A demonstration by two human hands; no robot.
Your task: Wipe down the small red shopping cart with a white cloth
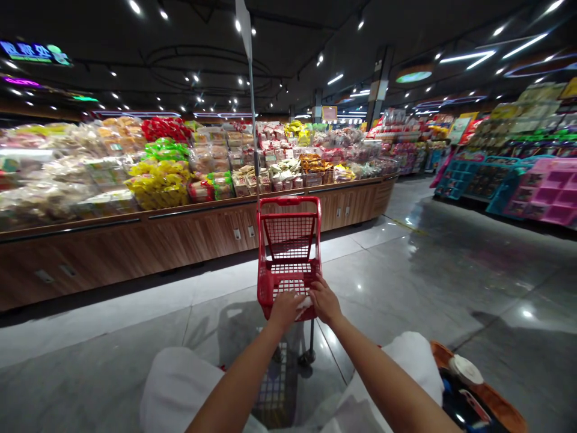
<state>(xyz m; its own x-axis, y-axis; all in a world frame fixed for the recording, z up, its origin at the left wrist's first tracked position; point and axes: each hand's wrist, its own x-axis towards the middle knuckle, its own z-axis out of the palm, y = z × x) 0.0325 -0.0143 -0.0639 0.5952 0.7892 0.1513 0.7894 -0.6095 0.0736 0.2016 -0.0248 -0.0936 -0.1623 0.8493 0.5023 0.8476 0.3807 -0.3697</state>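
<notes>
The red wire shopping cart (pixel 289 252) is being held out front at bottom center, with its small flag pole (pixel 252 120) sticking up past the top of the frame. The near handle (pixel 267 304) is gripped by the left hand (pixel 283 310) and the right hand (pixel 324 299), both closed around it, fingers curled over. A bit of something white (pixel 305 305) is pinched in by the right hand, can't tell what. White fabric (pixel 180 391) is seen below the arms, and a bag with an orange rim (pixel 487 391) sits at lower right. Packaged snacks (pixel 157 186) are piled on a wood-fronted tabletop (pixel 135 252) at left, and pink and teal bins (pixel 541 192) are stacked at upper right, all on a shiny tile floor (pixel 406 288).
</notes>
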